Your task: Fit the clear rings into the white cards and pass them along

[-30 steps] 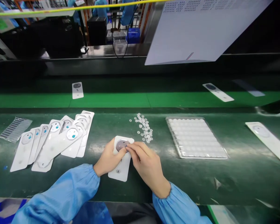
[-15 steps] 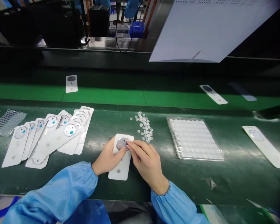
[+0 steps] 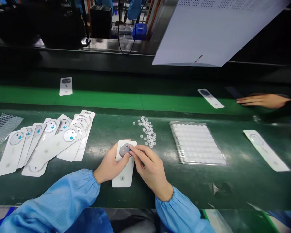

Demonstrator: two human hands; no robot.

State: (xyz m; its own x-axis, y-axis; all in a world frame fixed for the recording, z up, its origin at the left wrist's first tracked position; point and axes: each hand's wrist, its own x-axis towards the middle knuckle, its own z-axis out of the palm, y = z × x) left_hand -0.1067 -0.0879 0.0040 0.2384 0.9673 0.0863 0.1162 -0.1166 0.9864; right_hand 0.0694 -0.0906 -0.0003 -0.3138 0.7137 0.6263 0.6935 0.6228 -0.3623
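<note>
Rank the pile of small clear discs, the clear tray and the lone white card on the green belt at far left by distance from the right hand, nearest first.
From the right hand:
1. Pile of clear discs, just beyond it.
2. Clear tray, to the right.
3. Lone white card, far left on the belt.

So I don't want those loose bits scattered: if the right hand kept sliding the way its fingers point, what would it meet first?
The right hand points up-left at the grey disc on the white card, so it would probably meet the left hand's thumb first, not the small clear pieces.

fanned white cards [image 3: 46, 142] left | clear blister tray [image 3: 197, 144] right | loose clear discs [image 3: 147, 131] between | co-worker's hand [image 3: 262, 100] far right
</note>
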